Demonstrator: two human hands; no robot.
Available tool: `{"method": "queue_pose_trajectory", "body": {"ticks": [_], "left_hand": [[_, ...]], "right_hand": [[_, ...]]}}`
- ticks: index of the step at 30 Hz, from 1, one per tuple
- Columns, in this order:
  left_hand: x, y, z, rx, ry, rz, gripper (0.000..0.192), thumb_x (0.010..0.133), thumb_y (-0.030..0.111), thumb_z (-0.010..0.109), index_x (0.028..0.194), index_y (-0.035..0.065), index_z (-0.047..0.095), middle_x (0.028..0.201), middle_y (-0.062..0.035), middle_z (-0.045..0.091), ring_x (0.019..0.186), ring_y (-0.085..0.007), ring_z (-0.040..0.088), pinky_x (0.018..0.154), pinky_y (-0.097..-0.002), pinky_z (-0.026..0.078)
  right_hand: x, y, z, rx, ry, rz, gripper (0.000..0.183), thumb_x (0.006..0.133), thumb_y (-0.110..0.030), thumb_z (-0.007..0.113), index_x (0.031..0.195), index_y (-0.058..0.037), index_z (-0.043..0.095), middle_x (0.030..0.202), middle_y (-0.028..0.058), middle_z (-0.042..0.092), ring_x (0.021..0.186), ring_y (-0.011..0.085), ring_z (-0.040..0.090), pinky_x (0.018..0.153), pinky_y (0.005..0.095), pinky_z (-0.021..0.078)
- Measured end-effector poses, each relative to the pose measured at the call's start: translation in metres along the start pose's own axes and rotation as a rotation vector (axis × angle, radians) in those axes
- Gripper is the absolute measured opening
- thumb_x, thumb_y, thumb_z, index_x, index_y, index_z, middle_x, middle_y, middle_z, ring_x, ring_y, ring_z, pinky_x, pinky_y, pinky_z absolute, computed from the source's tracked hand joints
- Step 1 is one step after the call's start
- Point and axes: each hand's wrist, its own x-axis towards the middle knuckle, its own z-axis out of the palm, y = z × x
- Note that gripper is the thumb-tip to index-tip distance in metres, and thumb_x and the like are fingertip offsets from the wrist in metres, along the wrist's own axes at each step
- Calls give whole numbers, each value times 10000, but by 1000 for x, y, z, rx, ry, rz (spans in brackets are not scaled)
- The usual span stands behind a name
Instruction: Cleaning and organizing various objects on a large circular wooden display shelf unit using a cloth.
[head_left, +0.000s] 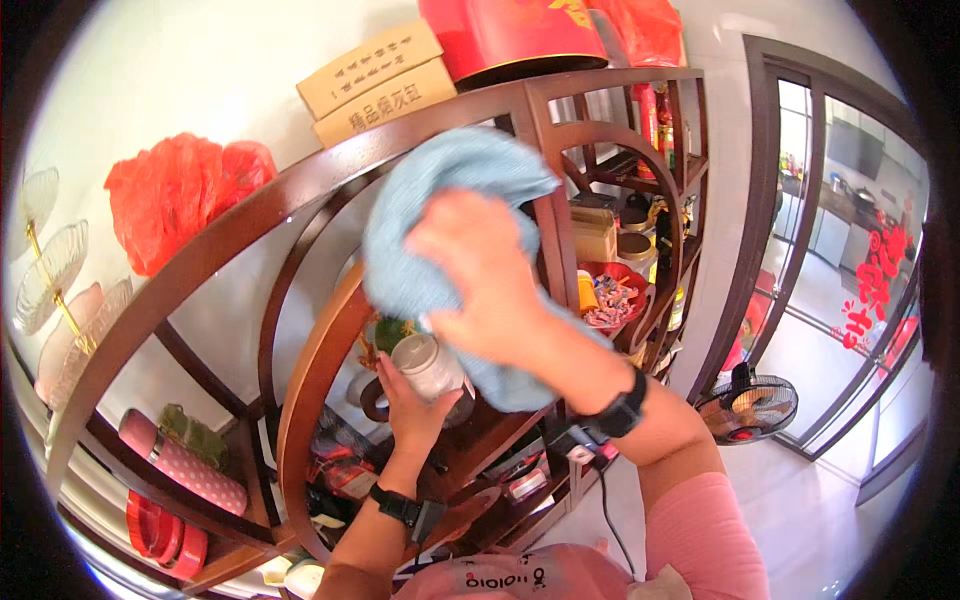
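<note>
My right hand (476, 274), blurred, presses a light blue cloth (401, 225) against the upright and upper frame of a dark wooden shelf unit (547, 202). The cloth hangs down below my wrist. Lower and to the left, my left hand (416, 409) is around a clear lidded jar (427, 367) inside the curved compartment, thumb and a finger on either side of it. A green object (394, 332) stands behind the jar. Both wrists wear black bands.
Cardboard boxes (382, 82) and a red drum-shaped container (517, 37) sit on top. A red bowl of sweets (615, 296) is in the right compartment. At left are a red plastic bag (184, 195), tiered glass dishes (52, 277) and a polka-dotted pink cylinder (199, 476). A fan (750, 409) stands right.
</note>
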Motion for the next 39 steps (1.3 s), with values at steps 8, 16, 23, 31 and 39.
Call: {"method": "queue_pose_trajectory", "body": {"ticks": [8, 16, 23, 31, 39], "left_hand": [[-35, -2, -41, 144, -239, 141, 729, 721, 166, 781, 1348, 13, 440, 1412, -279, 390, 1325, -424, 378, 1080, -440, 334], [-55, 47, -143, 340, 92, 876, 404, 755, 129, 725, 1137, 100, 599, 1289, -214, 475, 1231, -466, 443, 1011, -639, 349], [-27, 69, -155, 678, 399, 657, 605, 820, 120, 712, 1351, -1, 449, 1434, -241, 381, 1334, -423, 366, 1095, -528, 301], [-21, 73, -146, 707, 412, 503, 697, 795, 162, 757, 1388, 13, 422, 1427, -223, 405, 1310, -390, 404, 1076, -491, 327], [-26, 60, -148, 906, 460, 494, 718, 788, 258, 776, 1390, 48, 445, 1413, -219, 409, 1293, -386, 421, 1056, -496, 351]], "right_hand": [[-66, -27, 43, 357, -273, -154, 364, 714, -151, 599, 1074, -202, 609, 1317, 70, 540, 1210, 270, 512, 926, 498, 451], [-13, 79, -70, -166, 240, -11, 587, 633, -37, 604, 1216, -90, 550, 1310, 161, 540, 1209, 361, 524, 1028, 426, 415], [-33, 180, -101, -260, 56, 270, 546, 712, -12, 594, 1247, -49, 495, 1205, 200, 580, 1160, 371, 538, 987, 408, 427], [-140, 176, -161, -169, 566, 748, 520, 771, -55, 648, 1266, -31, 489, 1152, 130, 602, 1070, 264, 578, 943, 353, 441], [-230, 156, -223, -164, 979, 862, 398, 809, -98, 606, 1187, 5, 535, 1069, 114, 599, 959, 215, 570, 885, 318, 446]]}}
